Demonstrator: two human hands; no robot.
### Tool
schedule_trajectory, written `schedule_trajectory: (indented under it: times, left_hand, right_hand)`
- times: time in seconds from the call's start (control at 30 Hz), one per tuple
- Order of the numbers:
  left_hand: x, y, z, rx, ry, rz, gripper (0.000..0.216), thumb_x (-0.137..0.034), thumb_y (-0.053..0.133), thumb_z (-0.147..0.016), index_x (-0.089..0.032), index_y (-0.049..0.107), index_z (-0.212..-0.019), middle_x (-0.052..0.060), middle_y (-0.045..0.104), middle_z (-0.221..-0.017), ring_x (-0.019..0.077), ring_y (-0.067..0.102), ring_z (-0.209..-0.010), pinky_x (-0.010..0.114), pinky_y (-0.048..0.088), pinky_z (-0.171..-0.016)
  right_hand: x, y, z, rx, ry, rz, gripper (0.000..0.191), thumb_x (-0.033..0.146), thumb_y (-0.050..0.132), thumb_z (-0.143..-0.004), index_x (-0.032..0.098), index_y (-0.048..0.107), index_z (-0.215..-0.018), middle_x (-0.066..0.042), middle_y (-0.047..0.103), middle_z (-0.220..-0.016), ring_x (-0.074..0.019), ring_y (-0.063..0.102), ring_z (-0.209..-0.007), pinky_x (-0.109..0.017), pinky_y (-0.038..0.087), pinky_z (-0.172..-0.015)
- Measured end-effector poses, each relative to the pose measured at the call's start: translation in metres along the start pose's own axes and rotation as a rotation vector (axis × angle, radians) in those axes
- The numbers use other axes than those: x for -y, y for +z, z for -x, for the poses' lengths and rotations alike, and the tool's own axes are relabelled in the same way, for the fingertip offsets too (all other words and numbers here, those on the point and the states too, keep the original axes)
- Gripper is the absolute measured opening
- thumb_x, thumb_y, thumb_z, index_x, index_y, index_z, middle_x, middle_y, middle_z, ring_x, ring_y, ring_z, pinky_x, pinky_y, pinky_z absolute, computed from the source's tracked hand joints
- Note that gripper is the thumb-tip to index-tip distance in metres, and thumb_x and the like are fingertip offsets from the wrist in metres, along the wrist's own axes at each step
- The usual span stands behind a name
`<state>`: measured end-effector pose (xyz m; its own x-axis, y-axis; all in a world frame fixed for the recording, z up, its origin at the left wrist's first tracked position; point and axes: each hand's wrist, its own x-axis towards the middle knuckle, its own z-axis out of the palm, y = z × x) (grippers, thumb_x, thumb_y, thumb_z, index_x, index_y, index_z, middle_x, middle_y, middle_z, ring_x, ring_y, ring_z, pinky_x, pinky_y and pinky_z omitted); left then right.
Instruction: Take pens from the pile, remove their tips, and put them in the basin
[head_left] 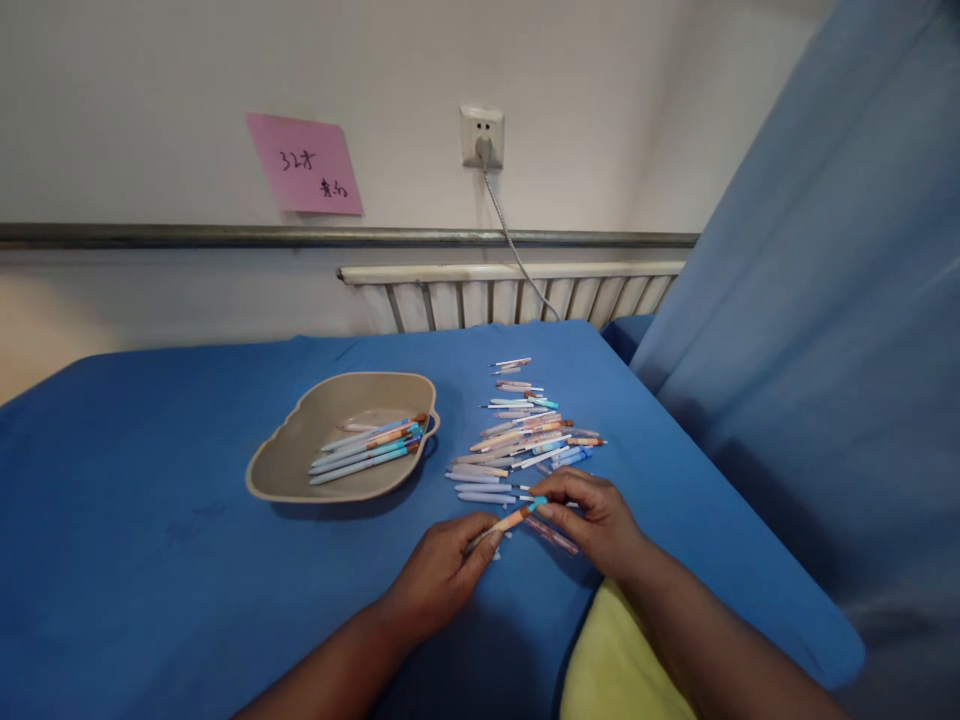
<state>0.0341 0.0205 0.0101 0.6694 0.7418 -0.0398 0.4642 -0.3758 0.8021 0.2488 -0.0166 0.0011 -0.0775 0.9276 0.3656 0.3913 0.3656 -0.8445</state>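
Between my two hands is a pen (514, 519) with a pale orange barrel, a brown band and a turquoise end. My left hand (444, 562) pinches its lower left part. The fingers of my right hand (592, 513) close on the turquoise end. Just beyond my hands lies a loose spread of pen parts (517, 440): barrels, thin white refills and coloured pieces. A patterned reddish piece (553, 535) rests under my right hand. To the left, a beige basin (274, 470) holds several pens (367, 455) in blue, turquoise and orange.
A blue cloth (187, 590) covers the table. Behind it are a white radiator (510, 272), a metal rail (225, 237) and a wall socket (482, 137) with a cable. A pink note (305, 165) is on the wall. A blue curtain (832, 250) hangs at the right.
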Motion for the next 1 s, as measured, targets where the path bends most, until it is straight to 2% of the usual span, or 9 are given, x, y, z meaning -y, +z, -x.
schedule_trajectory:
  times: [0.37, 0.63, 0.8, 1.0]
  left_hand:
    - [-0.0003, -0.0007, 0.0018, 0.017, 0.034, -0.012, 0.033, -0.037, 0.040, -0.092, -0.019, 0.066, -0.098, 0.001, 0.067, -0.081, 0.0153, 0.057, -0.072, 0.021, 0.041, -0.066]
    - [0.0015, -0.0016, 0.0009, 0.041, 0.018, -0.026, 0.033, -0.037, 0.039, -0.093, -0.018, 0.064, -0.100, 0.000, 0.063, -0.076, 0.0143, 0.055, -0.070, 0.021, 0.040, -0.065]
    - [0.0031, -0.0010, 0.0006, 0.046, -0.005, -0.004, 0.033, -0.038, 0.038, -0.094, -0.018, 0.064, -0.099, -0.001, 0.060, -0.069, 0.0136, 0.054, -0.066, 0.020, 0.039, -0.062]
    - [0.0028, -0.0008, 0.0004, 0.050, -0.006, -0.006, 0.032, -0.039, 0.039, -0.093, -0.018, 0.063, -0.098, -0.001, 0.060, -0.072, 0.0137, 0.054, -0.068, 0.020, 0.038, -0.062]
  right_hand:
    - [-0.0025, 0.0068, 0.0040, -0.014, 0.079, -0.083, 0.014, 0.025, 0.065, -0.079, 0.019, 0.067, -0.091, 0.001, 0.059, -0.069, -0.0124, 0.055, -0.063, -0.023, 0.043, -0.060]
    - [-0.0075, 0.0069, 0.0054, 0.020, 0.136, -0.271, 0.030, 0.018, 0.065, -0.077, 0.021, 0.059, -0.106, 0.003, 0.054, -0.071, -0.0110, 0.052, -0.064, -0.023, 0.043, -0.062]
    - [-0.0072, 0.0052, 0.0052, 0.036, 0.171, -0.300, 0.025, 0.021, 0.065, -0.078, 0.020, 0.060, -0.103, 0.003, 0.055, -0.072, -0.0111, 0.052, -0.065, -0.024, 0.043, -0.062]
    - [-0.0045, 0.0014, 0.0026, -0.021, 0.208, -0.275, 0.014, 0.027, 0.063, -0.081, 0.017, 0.061, -0.091, 0.001, 0.058, -0.070, -0.0113, 0.052, -0.064, -0.023, 0.041, -0.061]
